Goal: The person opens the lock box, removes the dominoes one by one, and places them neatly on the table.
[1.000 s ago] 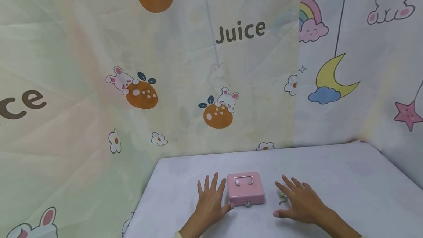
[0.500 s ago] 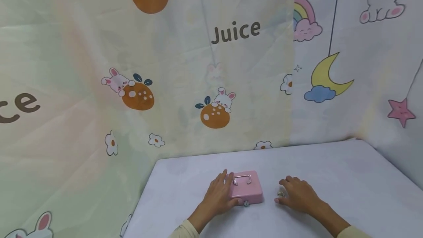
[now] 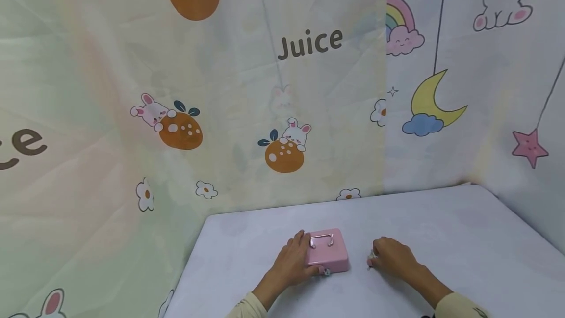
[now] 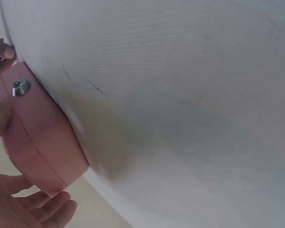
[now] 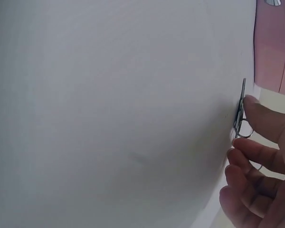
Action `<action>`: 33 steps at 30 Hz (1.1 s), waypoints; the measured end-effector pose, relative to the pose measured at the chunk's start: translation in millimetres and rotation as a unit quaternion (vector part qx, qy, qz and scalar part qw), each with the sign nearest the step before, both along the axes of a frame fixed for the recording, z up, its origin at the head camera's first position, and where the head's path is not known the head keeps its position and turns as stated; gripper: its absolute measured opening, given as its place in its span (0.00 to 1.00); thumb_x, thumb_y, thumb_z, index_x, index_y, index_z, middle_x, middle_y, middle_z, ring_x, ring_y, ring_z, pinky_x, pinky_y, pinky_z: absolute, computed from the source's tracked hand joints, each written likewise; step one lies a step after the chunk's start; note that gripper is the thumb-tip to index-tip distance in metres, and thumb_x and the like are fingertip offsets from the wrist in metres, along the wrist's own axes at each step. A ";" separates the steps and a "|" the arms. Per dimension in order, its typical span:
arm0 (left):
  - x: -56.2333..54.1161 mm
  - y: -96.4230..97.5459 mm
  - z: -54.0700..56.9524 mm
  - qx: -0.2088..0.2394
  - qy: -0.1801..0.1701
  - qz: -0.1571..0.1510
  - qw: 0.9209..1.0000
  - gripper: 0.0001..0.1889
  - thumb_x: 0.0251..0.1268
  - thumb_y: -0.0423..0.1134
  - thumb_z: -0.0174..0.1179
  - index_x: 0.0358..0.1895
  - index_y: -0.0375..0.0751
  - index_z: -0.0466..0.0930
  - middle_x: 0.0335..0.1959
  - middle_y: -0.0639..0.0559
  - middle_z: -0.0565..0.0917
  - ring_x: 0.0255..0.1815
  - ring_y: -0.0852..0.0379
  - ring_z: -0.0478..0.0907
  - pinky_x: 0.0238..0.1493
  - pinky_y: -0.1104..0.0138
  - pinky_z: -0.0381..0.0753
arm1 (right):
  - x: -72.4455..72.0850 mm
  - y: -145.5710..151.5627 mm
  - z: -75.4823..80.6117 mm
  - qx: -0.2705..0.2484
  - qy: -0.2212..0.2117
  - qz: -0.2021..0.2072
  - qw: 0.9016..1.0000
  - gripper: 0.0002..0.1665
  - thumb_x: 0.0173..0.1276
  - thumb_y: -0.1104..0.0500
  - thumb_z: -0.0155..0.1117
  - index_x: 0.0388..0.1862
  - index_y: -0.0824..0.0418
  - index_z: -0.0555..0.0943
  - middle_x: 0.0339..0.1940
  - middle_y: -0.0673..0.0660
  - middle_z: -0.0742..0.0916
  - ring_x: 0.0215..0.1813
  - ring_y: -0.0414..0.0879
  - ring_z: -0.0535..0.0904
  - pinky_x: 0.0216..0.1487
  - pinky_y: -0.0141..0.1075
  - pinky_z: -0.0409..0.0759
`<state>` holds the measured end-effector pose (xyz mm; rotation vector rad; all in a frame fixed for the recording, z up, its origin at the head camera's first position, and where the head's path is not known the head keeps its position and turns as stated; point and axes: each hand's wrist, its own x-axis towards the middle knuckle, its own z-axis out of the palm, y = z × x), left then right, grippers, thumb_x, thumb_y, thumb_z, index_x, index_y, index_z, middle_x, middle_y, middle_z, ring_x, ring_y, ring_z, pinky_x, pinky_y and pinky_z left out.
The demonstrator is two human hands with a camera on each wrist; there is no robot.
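Note:
A pink metal cash box [image 3: 328,251] with a wire carrying handle on its lid sits on the white table. My left hand [image 3: 291,261] holds its left end, with the thumb on the front face by the round lock [image 4: 21,87] and the fingers along the side. To the right of the box, my right hand [image 3: 395,256] pinches a small set of keys [image 5: 241,109] on a ring between thumb and fingertips, low at the tabletop. The fingers cover much of the keys.
The white tabletop [image 3: 441,229] runs back to a printed cloth wall [image 3: 238,171] with rabbits and oranges. Another cloth wall [image 3: 525,97] with a moon and star stands along the right side.
The left hand has moved right from beside the cash box and taken hold of its left end. The right hand's spread fingers have curled in and pinched the keys.

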<state>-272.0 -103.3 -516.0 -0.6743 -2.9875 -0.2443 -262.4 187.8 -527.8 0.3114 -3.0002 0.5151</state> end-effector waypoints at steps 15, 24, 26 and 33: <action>0.5 -2.1 2.1 0.003 -0.008 0.000 1.000 0.49 0.55 0.64 0.69 0.74 0.40 0.62 0.73 0.40 0.67 0.66 0.43 0.74 0.59 0.50 0.80 | -0.9 -20.0 1.3 -0.013 -0.023 -0.059 0.998 0.18 0.57 0.54 0.78 0.22 0.58 0.76 0.20 0.50 0.75 0.25 0.43 0.68 0.24 0.35 0.67; 0.9 0.3 5.1 0.007 -0.017 -0.001 1.000 0.49 0.55 0.64 0.70 0.74 0.40 0.62 0.73 0.39 0.67 0.66 0.43 0.74 0.59 0.50 0.81 | -2.5 -29.2 4.3 0.015 -0.026 -0.087 0.996 0.21 0.58 0.55 0.77 0.21 0.61 0.73 0.18 0.52 0.73 0.23 0.44 0.68 0.23 0.35 0.66; 1.1 0.6 5.7 0.010 -0.021 0.000 1.000 0.49 0.55 0.64 0.70 0.74 0.41 0.62 0.73 0.39 0.67 0.66 0.43 0.74 0.59 0.50 0.81 | -3.9 -30.3 5.5 0.011 -0.034 -0.089 0.995 0.18 0.58 0.57 0.77 0.22 0.61 0.75 0.19 0.52 0.74 0.23 0.44 0.69 0.23 0.34 0.67; 2.8 1.0 6.2 -0.004 -0.022 0.005 1.000 0.49 0.56 0.65 0.68 0.75 0.41 0.61 0.74 0.40 0.66 0.67 0.44 0.74 0.60 0.51 0.80 | -8.7 -30.7 10.2 -0.011 -0.070 -0.074 0.995 0.11 0.60 0.62 0.74 0.29 0.64 0.79 0.22 0.53 0.80 0.25 0.44 0.73 0.25 0.36 0.74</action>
